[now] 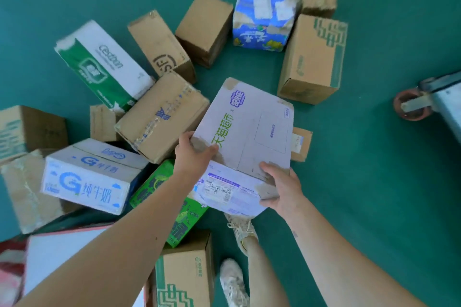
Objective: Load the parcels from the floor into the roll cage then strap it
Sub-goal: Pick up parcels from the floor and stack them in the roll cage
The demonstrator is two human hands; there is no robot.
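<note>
- The white box [249, 127] is held up over the green floor [374, 182], its label end nearest the person.
- The left hand [192, 154] grips its near left corner, fingers wrapped round the edge.
- The right hand [282, 187] clasps the near right corner, thumb on top.
- A brown box [162, 117] lies just left, among other parcels scattered on the floor.
- A cart wheel [411, 104] shows at the right.

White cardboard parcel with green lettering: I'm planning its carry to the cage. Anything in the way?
Nothing visible blocks it. Bare green floor lies between the white cardboard parcel and the wheeled cage corner at right; only a small brown box sits low by the parcel's right edge.
</note>
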